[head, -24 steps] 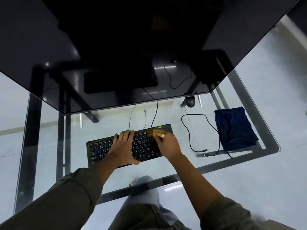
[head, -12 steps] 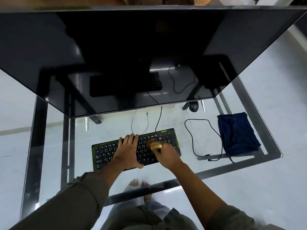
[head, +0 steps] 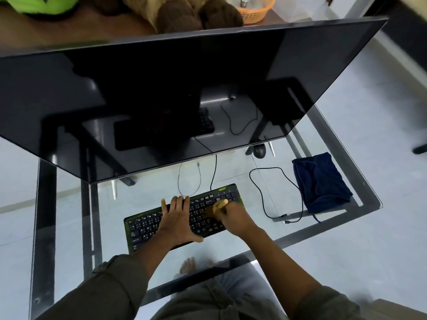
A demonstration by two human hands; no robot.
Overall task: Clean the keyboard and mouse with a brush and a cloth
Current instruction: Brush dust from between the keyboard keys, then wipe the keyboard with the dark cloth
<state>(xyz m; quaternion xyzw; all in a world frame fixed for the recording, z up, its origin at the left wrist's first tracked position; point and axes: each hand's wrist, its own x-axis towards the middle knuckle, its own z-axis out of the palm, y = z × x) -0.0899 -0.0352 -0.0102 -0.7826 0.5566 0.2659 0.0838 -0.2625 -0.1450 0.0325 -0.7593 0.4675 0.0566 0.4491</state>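
Observation:
A black keyboard (head: 143,226) with green edges lies on the glass desk. My left hand (head: 179,221) rests flat on its middle with fingers spread and straight. My right hand (head: 234,217) grips a wooden-handled brush (head: 219,205), whose bristles touch the keys on the keyboard's right half. A black mouse (head: 259,150) sits far right, just under the monitor's edge, with its cable looping forward. A folded dark blue cloth (head: 321,183) lies at the right of the desk, apart from both hands.
A large dark monitor (head: 161,88) leans over the back of the glass desk (head: 265,234). Cables (head: 277,192) trail between keyboard and cloth. An orange basket (head: 256,10) and brown plush items stand behind the monitor. My legs and a bare foot show through the glass.
The brush in my right hand has swept across the right half of the keyboard, leftward then back a little right. The camera has tilted up, showing more behind the monitor. My left hand stays put.

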